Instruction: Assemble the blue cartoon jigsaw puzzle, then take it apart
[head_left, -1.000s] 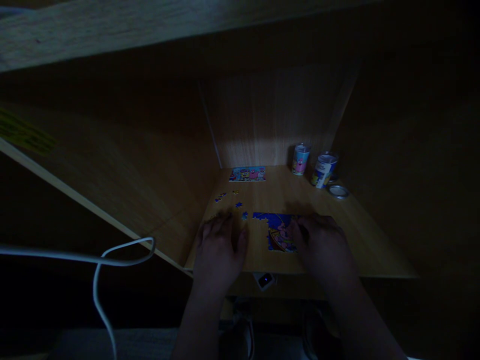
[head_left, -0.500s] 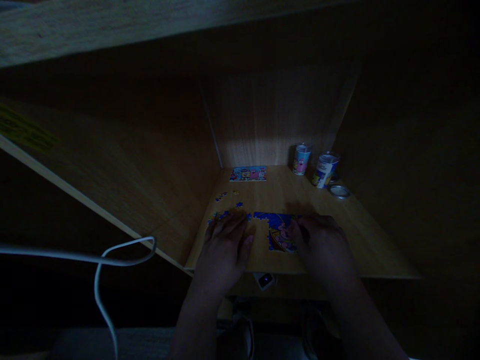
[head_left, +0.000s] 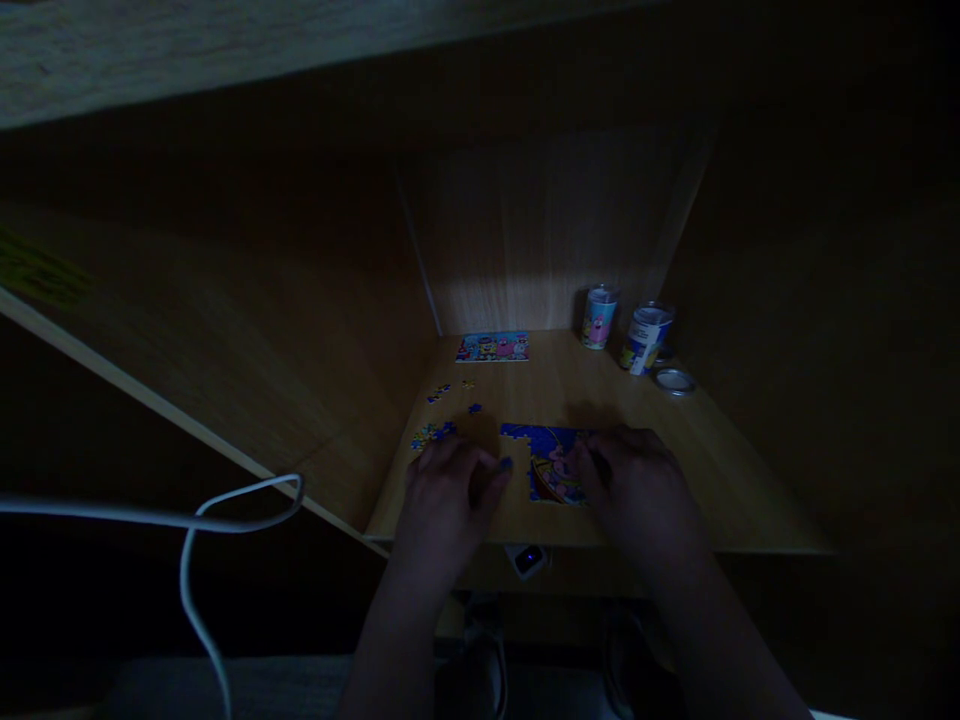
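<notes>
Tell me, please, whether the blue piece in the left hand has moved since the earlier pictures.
Yes: judged against the picture card, the blue piece in the left hand has moved rightward and farther from that card.

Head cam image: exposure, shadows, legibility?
Head view: dark overall, the right wall almost black; head view: a soft shadow on the wooden surface just beyond the right hand; head view: print on the nearer can too dim and small to read.

Wooden shelf [head_left: 544, 390] before me, dim. On it I see: part-built puzzle [head_left: 551, 470] toward the front; loose pieces [head_left: 431, 436] to my left; picture card [head_left: 492, 347] at back; right side, pink-printed can [head_left: 599, 320], blue-and-white can [head_left: 646, 342], round lid [head_left: 675, 381] just beside the latter.
</notes>
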